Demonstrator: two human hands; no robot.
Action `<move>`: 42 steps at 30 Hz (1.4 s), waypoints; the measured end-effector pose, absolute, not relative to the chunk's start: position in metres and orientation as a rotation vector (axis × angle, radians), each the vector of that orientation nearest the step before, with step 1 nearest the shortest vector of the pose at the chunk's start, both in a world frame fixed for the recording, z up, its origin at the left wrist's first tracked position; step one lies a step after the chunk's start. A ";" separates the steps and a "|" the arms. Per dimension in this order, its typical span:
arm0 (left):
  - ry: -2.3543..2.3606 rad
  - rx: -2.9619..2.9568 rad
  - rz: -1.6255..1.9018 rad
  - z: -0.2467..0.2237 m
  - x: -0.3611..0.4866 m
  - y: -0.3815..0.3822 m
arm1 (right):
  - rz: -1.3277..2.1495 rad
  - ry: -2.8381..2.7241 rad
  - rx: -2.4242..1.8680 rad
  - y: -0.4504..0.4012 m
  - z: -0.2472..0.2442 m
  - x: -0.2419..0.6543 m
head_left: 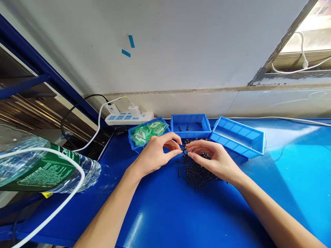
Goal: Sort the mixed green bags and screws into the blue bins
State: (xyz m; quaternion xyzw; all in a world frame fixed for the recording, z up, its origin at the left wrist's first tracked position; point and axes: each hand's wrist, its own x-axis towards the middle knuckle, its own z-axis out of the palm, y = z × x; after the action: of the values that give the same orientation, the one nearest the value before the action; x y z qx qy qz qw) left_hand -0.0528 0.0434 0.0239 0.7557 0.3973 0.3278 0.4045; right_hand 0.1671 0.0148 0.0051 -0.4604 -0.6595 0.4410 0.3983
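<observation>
Both hands in close now: left hand and right hand, fingertips nearly together, pinching what looks like a small dark screw between them, above the black screw heap on the surface! A few sit in the middle bin; the heap, seemingly, remains.

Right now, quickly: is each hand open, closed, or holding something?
Left hand: partly closed at a small dark piece; hold can't be told.
Right hand: partly closed beside that piece; hold can't be told.
</observation>
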 end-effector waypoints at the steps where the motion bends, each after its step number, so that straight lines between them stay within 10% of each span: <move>1: 1.005 1.894 0.836 0.024 -0.052 0.043 | 1.137 -1.667 -1.153 0.015 0.005 0.167; 23: 1.039 2.236 0.310 0.018 -0.056 0.044 | 1.367 -1.086 -0.999 0.017 0.007 0.171; 42: 0.993 2.012 0.725 0.028 -0.053 0.042 | 1.251 -1.459 -1.077 0.015 0.008 0.168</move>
State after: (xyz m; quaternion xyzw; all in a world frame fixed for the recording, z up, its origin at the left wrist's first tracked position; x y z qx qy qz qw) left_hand -0.0534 0.0424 0.0282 0.7885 0.3894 0.2841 0.3820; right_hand 0.1680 0.0151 0.0078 -0.4362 -0.5906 0.5065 0.4521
